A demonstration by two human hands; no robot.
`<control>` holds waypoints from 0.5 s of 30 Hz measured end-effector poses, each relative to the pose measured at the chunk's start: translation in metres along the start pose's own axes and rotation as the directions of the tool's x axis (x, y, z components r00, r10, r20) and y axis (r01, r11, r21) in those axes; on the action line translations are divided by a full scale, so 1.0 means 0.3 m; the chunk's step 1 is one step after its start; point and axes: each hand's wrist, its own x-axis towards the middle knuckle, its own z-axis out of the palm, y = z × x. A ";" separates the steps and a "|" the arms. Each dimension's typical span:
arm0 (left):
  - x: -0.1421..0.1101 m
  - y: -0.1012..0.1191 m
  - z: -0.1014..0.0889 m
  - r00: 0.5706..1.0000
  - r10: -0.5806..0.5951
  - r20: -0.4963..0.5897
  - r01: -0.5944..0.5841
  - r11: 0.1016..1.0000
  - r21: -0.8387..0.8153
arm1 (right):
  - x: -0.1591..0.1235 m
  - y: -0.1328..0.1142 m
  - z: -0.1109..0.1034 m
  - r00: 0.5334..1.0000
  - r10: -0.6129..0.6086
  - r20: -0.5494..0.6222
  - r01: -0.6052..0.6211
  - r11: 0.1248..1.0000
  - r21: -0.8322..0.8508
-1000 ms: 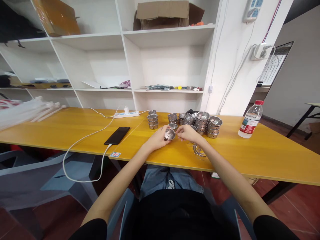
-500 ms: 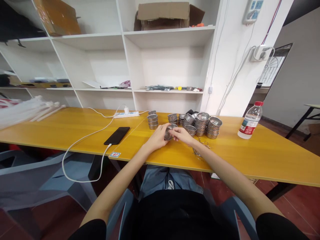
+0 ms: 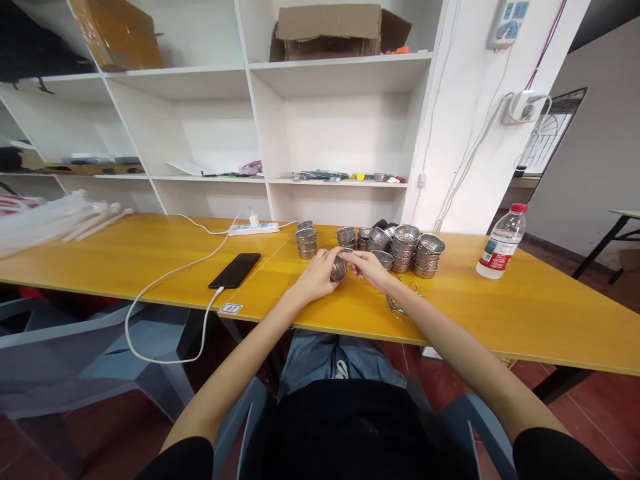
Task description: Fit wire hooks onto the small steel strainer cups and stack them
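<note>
Perforated metal cup [image 3: 338,269] sits around the center of the frame, looks tilted, with the left hand [image 3: 317,275] wrapped around its left side, fingers clamped on it. Right hand [image 3: 369,268] is at the cup's upper right edge, fingertips bunched up close; too small to tell if they're pinching anything or fully closed. Just below the right forearm's wrist end, a little tangle of thin metal wire pieces [image 3: 397,308] lies on the yellow tabletop [image 3: 480,307], partly hidden by the arm. Left of center there's a black phone [image 3: 235,271] with a white cable plugged in. Bit further back, a bunch of similar cups [image 3: 426,256] is stacked right of center, plus a shorter stack [image 3: 307,244] just left of the hands. Water bottle with a red cap [image 3: 501,243] stands upright over on the right. White power strip [image 3: 254,229] runs along the back, left of center. Behind all that, white shelving [image 3: 340,58] fills the upper left and middle, with an open cardboard box [image 3: 327,23] up top.
</note>
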 end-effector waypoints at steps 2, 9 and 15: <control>-0.003 0.003 0.005 1.000 0.010 0.011 -0.010 0.999 -0.034 | -0.003 -0.002 0.006 1.000 0.016 0.011 -0.017 0.999 0.034; -0.006 0.005 0.015 0.998 -0.006 0.069 0.016 0.991 -0.133 | -0.011 0.003 0.025 0.994 0.079 0.080 -0.087 0.990 0.109; -0.004 0.011 0.007 0.996 -0.006 0.090 0.018 0.991 -0.131 | -0.008 0.016 0.021 0.992 0.065 0.105 -0.071 0.996 0.061</control>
